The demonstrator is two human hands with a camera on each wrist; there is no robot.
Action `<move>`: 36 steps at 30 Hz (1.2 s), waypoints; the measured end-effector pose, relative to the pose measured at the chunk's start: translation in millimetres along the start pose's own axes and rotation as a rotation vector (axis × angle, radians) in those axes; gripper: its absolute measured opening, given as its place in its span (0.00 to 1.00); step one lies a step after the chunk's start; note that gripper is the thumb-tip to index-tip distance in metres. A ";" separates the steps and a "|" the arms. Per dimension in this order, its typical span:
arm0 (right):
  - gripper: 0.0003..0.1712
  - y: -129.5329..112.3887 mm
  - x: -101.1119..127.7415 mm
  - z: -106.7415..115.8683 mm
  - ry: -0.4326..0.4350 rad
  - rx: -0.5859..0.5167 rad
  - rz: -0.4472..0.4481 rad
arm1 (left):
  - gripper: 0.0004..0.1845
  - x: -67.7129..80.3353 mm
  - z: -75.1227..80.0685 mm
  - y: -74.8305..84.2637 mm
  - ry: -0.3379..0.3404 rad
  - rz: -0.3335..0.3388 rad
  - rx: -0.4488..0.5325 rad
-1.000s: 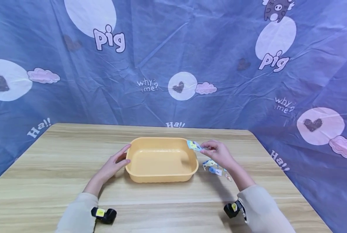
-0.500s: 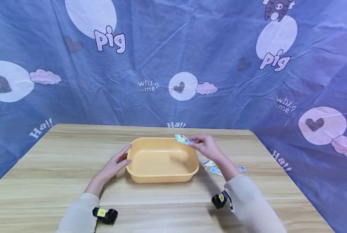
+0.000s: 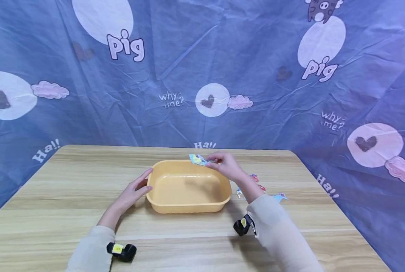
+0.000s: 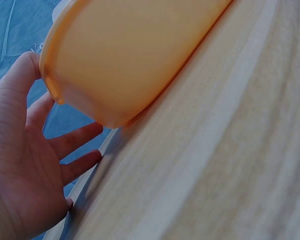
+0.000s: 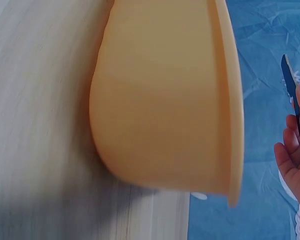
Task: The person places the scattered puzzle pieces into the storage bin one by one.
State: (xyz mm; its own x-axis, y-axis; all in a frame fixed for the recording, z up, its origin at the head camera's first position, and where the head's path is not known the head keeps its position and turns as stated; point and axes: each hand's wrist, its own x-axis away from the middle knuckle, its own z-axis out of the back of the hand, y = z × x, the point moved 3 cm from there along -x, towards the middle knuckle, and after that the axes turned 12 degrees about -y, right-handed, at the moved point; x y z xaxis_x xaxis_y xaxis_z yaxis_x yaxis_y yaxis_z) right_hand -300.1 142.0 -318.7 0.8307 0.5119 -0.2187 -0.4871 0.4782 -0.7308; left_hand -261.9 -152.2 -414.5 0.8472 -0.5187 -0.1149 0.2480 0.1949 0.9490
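Note:
A yellow-orange plastic basin (image 3: 188, 208) stands on the wooden table. My left hand (image 3: 131, 194) touches its left rim, thumb and fingers extended and spread; the left wrist view shows the thumb tip at the rim and the other fingertips beside the end wall. Over the basin's back rim, my right hand (image 3: 222, 164) pinches a thin, flat picture cutout (image 3: 197, 159), light blue with yellow and dark print. In the right wrist view the cutout (image 5: 291, 85) appears nearly edge-on between thumb and fingers. The basin's visible floor holds nothing.
Several small colourful flat cutouts (image 3: 280, 197) lie on the table (image 3: 175, 241) right of the basin, partly hidden by my right forearm. A blue printed cloth (image 3: 188, 128) hangs behind the table and along its right side.
My right hand has moved left with the cutout, from the basin's right back corner to above its back rim. The left hand and basin stay put. More loose cutouts show beside the forearm.

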 end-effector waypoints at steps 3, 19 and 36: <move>0.09 -1.9 -7.3 -7.9 -0.021 -0.018 -0.002 | 0.31 0.2 0.4 -0.4 0.001 0.001 -0.003; 0.08 -4.8 -35.8 -48.3 -0.086 -0.036 0.029 | 0.31 0.3 0.4 -1.6 0.013 -0.001 -0.011; 0.06 -0.9 -47.8 -82.4 -0.170 -0.061 0.036 | 0.32 -0.4 -0.9 -0.7 0.008 -0.006 0.017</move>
State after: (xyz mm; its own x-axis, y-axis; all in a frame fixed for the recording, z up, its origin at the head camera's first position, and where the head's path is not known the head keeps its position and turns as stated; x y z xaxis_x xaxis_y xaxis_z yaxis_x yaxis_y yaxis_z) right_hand -317.2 58.3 -360.9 0.7532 0.6435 -0.1367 -0.4941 0.4161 -0.7634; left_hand -262.1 -151.4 -415.4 0.8492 -0.5134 -0.1233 0.2454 0.1770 0.9531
